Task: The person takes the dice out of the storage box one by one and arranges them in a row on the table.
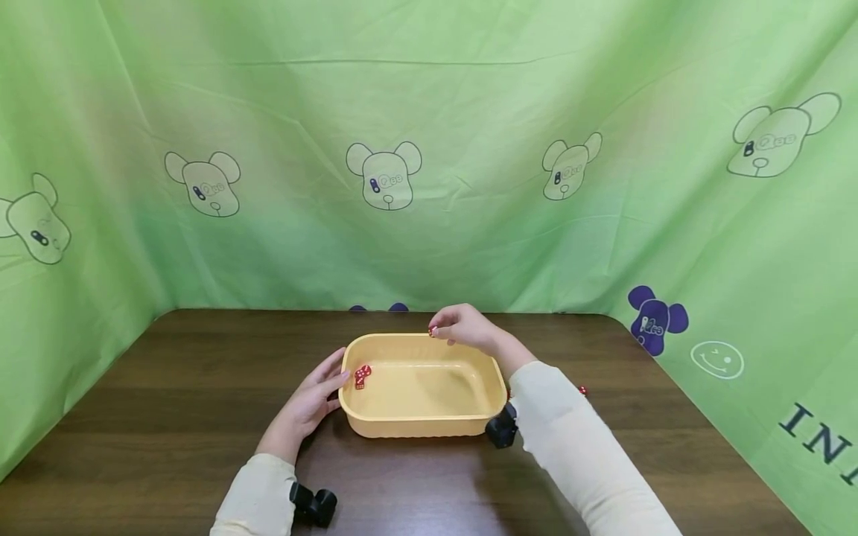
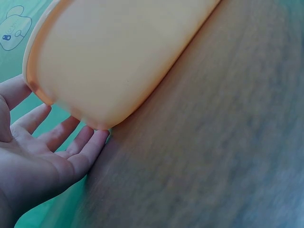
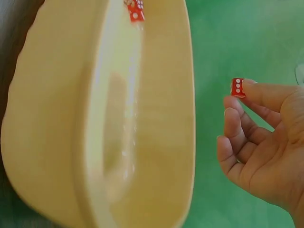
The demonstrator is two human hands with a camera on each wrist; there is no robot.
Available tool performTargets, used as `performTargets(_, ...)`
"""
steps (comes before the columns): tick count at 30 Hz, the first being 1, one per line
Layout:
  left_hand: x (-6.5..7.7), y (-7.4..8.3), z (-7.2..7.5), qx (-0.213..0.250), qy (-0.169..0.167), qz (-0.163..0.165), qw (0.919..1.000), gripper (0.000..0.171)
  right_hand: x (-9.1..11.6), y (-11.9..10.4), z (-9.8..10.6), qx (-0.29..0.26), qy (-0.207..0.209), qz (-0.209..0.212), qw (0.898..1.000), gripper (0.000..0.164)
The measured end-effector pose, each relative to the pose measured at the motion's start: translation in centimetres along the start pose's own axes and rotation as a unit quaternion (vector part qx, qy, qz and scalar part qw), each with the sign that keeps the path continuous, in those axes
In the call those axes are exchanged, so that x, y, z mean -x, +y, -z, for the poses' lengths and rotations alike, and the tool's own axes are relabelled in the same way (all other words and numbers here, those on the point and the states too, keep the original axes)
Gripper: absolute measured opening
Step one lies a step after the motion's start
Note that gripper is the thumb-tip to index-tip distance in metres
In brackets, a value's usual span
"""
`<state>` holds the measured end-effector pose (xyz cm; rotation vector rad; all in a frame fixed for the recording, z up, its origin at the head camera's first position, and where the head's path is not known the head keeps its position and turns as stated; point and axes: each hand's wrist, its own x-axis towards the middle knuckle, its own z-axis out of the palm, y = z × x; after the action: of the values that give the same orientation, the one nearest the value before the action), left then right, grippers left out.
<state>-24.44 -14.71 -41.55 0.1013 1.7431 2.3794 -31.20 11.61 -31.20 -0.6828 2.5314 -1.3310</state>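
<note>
A yellow plastic basin (image 1: 422, 427) stands on the table. My left hand (image 1: 313, 398) grips its left end, thumb over the rim and fingers against the outer wall, as the left wrist view also shows the fingertips (image 2: 97, 135) at the wall. Over the far rim, my right hand (image 1: 469, 327) pinches a red die (image 3: 237, 87) with white dots between thumb and finger, the other fingers curling loosely. Several red dice (image 1: 362, 374) lie together inside the basin at its left end.
Another red die (image 1: 583, 390) sits on the brown wooden table (image 1: 201, 417), right of the basin and partly behind the right sleeve (image 1: 576, 439). A green curtain (image 1: 456, 246) with bear drawings hangs around the back and sides. Black wrist cameras (image 1: 313, 505) are on both arms.
</note>
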Motion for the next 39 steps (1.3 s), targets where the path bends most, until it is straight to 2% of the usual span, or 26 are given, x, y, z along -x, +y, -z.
performTargets(8,0.0,0.2,-0.1,-0.004,-0.002,-0.002,1.0,0.054,2.2,2.1,3.6,0.016,0.036,-0.001,0.999,0.018)
performTargets(15,0.1,0.2,-0.2,0.0,-0.001,0.001,1.0,0.052,5.0,4.7,6.8,0.045,0.06,-0.001,0.997,0.019)
performTargets(19,0.2,0.1,-0.2,0.002,0.002,0.003,1.0,0.053,6.9,6.2,8.1,0.055,0.082,-0.023,0.995,0.021)
performTargets(30,0.1,0.1,-0.2,0.0,0.0,0.004,1.0,0.053,11.9,11.1,10.6,0.039,0.13,-0.072,0.988,0.027)
performTargets(34,0.2,0.1,-0.2,0.0,-0.002,0.002,1.0,0.054,13.4,12.7,11.1,0.047,0.14,-0.103,0.984,0.026)
performTargets(39,0.2,0.2,-0.1,0.0,-0.003,0.001,1.0,0.055,15.0,14.5,11.2,0.017,0.145,-0.139,0.979,0.027)
